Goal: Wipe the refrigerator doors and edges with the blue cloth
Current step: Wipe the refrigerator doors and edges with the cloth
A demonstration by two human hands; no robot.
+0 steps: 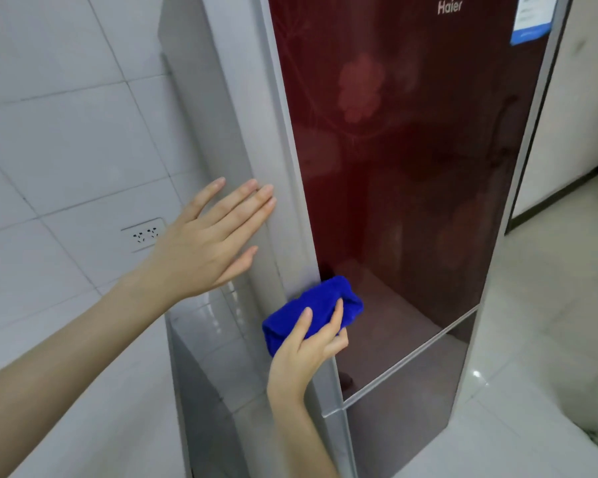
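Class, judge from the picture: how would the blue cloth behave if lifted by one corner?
Probably floppy: the blue cloth is bunched into soft folds under the right hand. Likely light, since a few fingers hold it. It may slide easily on the glossy door.

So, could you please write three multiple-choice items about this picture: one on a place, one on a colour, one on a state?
1. Where is the blue cloth?
A) lying on the floor
B) at the left edge of the upper door, near its bottom
C) hung on the wall

2. What colour is the upper door's front?
A) white
B) dark red
C) green

3. How is the left hand?
A) flat, fingers straight, on the grey side panel
B) gripping the cloth
C) closed in a fist

Answers: 1 B, the right hand holds it against that edge; 2 B, the glossy front is dark red; 3 A, its fingers lie straight on the panel.
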